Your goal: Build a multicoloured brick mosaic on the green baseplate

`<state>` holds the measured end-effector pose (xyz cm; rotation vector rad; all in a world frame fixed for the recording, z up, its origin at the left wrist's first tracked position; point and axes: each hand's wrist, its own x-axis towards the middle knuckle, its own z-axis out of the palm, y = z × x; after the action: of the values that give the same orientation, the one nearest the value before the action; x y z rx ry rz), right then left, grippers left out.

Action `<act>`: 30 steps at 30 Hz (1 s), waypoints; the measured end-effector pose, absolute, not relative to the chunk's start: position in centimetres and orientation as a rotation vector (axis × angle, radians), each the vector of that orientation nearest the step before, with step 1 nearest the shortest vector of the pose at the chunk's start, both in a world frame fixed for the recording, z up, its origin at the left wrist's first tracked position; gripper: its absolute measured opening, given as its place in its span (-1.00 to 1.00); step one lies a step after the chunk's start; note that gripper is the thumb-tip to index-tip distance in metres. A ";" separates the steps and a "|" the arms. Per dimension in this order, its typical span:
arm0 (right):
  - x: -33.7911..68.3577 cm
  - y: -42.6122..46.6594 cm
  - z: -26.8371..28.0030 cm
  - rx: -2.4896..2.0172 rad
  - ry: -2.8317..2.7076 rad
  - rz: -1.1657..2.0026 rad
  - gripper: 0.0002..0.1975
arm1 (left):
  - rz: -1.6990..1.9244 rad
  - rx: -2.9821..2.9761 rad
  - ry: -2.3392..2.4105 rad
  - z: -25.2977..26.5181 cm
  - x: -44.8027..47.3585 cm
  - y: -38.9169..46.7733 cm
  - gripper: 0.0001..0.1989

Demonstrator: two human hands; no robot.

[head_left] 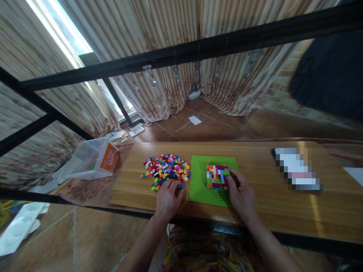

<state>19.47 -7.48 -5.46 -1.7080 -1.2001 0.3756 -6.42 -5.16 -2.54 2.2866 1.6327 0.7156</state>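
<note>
A heap of small coloured toy bricks [167, 166] lies on the table, left of a green baseplate [198, 192]. My left hand [167, 198] is at the heap's near edge, fingers bent, with a small blue brick [180, 186] at the thumb and fingertips. On the baseplate sits a low rectangular block of multicoloured bricks [217, 177]. My right hand [243, 193] grips this block at its right side, thumb toward me and fingers around the far corner; the fingertips are partly hidden.
A clear plastic bin [90, 173] with an orange label stands at the table's left end. A blurred-out flat object [297, 170] lies on the wooden table [266, 207] at right. Beyond are a black metal bar [170, 53] and curtains [159, 94].
</note>
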 end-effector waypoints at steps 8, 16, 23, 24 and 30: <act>19.3 -7.4 -5.4 -1.698 -1.211 0.350 -0.56 | 0.678 2.302 1.630 -2.2 -6.3 -4.9 -0.92; 19.1 -7.3 -5.1 -1.690 -1.195 0.373 -0.59 | 0.854 1.830 1.340 0.4 -2.8 -4.7 -0.98; 19.1 -7.3 -5.0 -1.675 -1.213 0.357 -0.61 | 0.949 1.728 1.142 0.6 1.9 -3.6 -0.93; 19.1 -7.3 -4.9 -1.677 -1.212 0.358 -0.61 | 0.956 1.744 1.133 0.5 2.4 -3.5 -0.91; 19.0 -7.3 -4.7 -1.662 -1.201 0.380 -0.61 | 0.962 1.856 1.104 -0.2 3.7 -2.6 -0.85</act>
<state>18.97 -7.30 -4.71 -1.6617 -1.2012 0.3799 3.74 -2.62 -0.19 1.8562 1.1038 0.9624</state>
